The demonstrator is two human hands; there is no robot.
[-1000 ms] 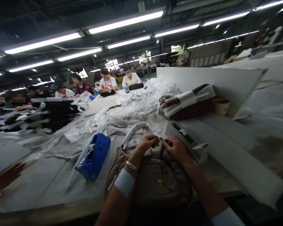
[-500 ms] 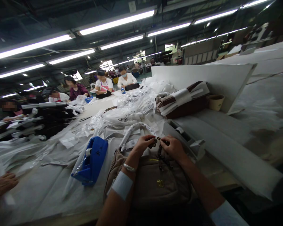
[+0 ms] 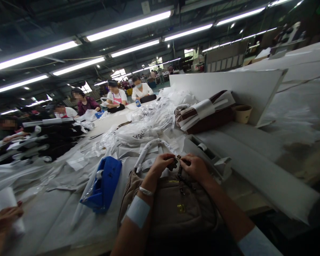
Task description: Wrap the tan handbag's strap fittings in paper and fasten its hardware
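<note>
A taupe fabric handbag [image 3: 162, 199] with gold-coloured hardware rests on the table in front of me. Its handle [image 3: 142, 156] is wrapped in white and arches up behind my hands. Above the bag's top edge, my left hand [image 3: 161, 165] pinches a dark charm [image 3: 172, 165] with gold-toned parts. Close beside it, my right hand [image 3: 196, 167] has its fingertips closed on the upper end of a dark coiled strap [image 3: 180, 172]. That strap hangs down over the bag's front. A small gold-coloured piece [image 3: 178, 157] shows between the two hands; its exact kind is too small to tell.
A blue tape dispenser [image 3: 106, 185] stands left of the bag, a grey dispenser [image 3: 208, 153] to the right. Behind lie plastic wrappings [image 3: 141, 131], a wrapped brown bag [image 3: 202, 112] and a paper cup [image 3: 242, 113]. Another person's hand [image 3: 5, 218] is at the far left; co-workers sit beyond.
My hands stay almost in place, the charm turning slightly between them. At the left edge, the other person's hand has moved and a white strip now stands up beside it.
</note>
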